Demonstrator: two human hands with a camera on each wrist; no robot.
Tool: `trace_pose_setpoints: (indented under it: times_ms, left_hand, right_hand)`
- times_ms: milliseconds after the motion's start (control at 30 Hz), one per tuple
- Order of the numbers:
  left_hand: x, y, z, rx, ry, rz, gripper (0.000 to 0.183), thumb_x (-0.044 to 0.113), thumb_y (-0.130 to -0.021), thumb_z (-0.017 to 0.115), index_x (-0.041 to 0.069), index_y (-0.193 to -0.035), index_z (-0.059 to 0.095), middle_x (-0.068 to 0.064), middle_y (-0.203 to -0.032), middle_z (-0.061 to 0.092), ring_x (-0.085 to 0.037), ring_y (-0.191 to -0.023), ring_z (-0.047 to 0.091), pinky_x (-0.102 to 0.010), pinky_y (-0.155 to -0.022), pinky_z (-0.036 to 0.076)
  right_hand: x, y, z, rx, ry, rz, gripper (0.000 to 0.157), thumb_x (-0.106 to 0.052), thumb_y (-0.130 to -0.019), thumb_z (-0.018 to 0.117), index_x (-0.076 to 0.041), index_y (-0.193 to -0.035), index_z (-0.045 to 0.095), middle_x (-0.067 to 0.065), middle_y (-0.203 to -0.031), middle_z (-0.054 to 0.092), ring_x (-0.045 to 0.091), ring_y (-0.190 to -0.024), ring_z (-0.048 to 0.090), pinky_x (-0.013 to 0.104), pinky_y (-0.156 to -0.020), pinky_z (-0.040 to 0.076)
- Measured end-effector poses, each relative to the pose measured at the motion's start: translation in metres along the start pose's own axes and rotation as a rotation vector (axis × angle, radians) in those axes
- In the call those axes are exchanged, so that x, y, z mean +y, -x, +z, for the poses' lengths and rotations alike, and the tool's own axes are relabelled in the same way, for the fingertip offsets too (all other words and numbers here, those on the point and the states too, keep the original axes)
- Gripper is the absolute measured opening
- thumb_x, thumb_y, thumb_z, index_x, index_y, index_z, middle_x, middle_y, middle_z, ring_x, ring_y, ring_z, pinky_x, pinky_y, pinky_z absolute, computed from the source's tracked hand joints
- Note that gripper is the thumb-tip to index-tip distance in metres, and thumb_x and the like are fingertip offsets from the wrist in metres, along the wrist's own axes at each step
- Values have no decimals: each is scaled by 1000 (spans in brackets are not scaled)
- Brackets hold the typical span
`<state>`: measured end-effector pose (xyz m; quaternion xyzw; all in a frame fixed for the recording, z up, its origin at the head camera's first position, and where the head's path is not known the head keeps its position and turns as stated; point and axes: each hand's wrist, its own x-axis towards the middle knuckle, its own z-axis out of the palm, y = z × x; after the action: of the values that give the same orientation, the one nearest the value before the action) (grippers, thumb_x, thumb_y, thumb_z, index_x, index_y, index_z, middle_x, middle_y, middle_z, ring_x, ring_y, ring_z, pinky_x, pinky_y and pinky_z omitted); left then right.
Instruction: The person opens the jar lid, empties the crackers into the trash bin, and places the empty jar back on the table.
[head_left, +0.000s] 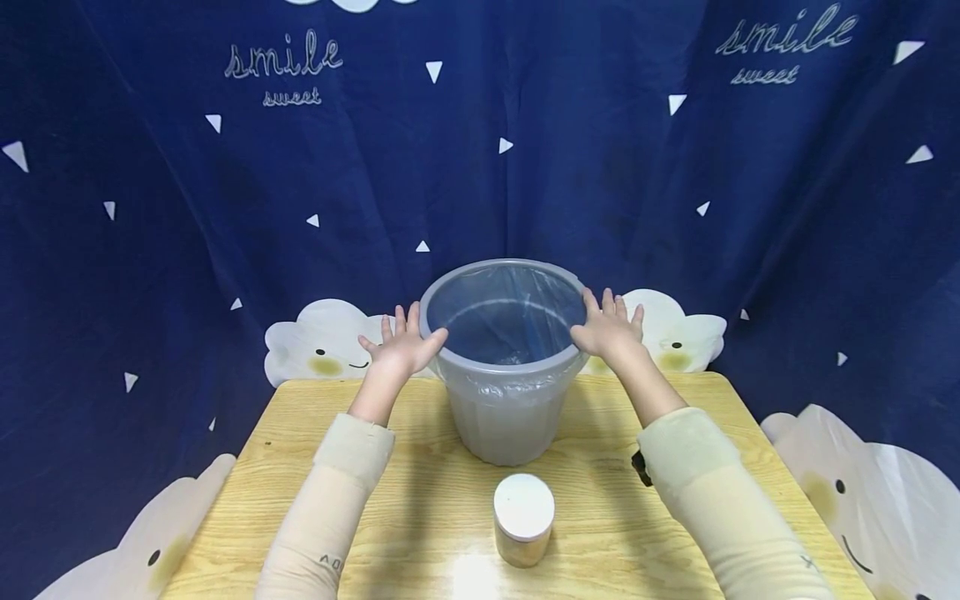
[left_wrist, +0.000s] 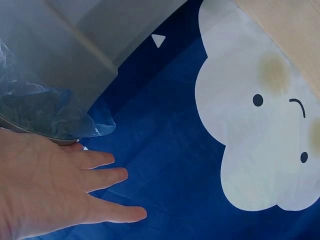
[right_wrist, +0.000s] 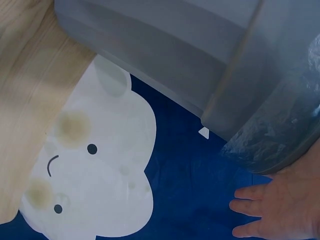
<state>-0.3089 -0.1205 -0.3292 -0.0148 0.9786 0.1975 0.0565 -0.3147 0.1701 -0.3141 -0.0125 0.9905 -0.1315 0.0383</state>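
A grey plastic trash bin (head_left: 502, 417) stands upright on the wooden table. It is lined with a thin clear bluish trash bag (head_left: 517, 312), whose edge folds over the rim and hangs outside, as both wrist views show. My left hand (head_left: 402, 346) touches the rim on the left, thumb over the edge and the other fingers spread straight. On the right side of the rim rests my right hand (head_left: 611, 327), its fingers likewise spread out. In the left wrist view the palm (left_wrist: 45, 185) lies against the rim from outside; the right palm (right_wrist: 295, 200) does the same.
A jar with a white lid (head_left: 523, 507) stands in front of the bin, between the forearms. The wooden table (head_left: 300, 433) ends just behind the bin. A dark blue curtain (head_left: 465, 167) with white triangles and clouds hangs behind and at both sides.
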Motion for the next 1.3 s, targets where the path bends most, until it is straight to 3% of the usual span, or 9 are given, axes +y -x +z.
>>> trace_pose_setpoints:
  times_ms: [400,733,900,1133,1300]
  left_hand:
    - [-2,4,0,11,10,-5,80,58,-88,31,14,-148,1,-16,-152,-2,-37,-137,-7,-72,-96,-5]
    - [-4,-1,6,73,28,9,81,60,-85,34,18,-148,4,-15,-152,-1,-38,-137,-8,-72,-95,-7]
    - [-5,-4,14,203,36,38,78,56,-84,41,17,-147,17,-15,-152,8,-39,-138,0,-73,-95,-3]
    - [-9,-6,27,505,81,100,61,46,-81,51,12,-131,46,-14,-142,36,-35,-133,25,-69,-99,-1]
    - [-15,-2,37,665,165,164,51,39,-83,49,11,-125,52,-11,-133,48,-32,-128,34,-65,-102,-2]
  right_hand:
    - [-2,-1,2,12,-13,3,72,-27,-84,36,-6,-147,7,29,-148,-2,44,-136,-3,61,-103,-11]
    - [3,-2,7,78,-47,1,72,-34,-87,41,-6,-146,11,29,-148,-3,44,-135,-4,62,-102,-13]
    - [5,-3,15,169,-97,1,68,-35,-88,42,-6,-145,19,28,-148,3,44,-136,2,63,-103,-9]
    - [6,0,23,353,-140,-38,60,-36,-90,40,-3,-139,30,27,-145,20,42,-134,17,62,-104,-5]
    - [7,5,27,490,-203,-91,54,-38,-92,40,-5,-135,38,23,-141,33,41,-128,30,61,-105,4]
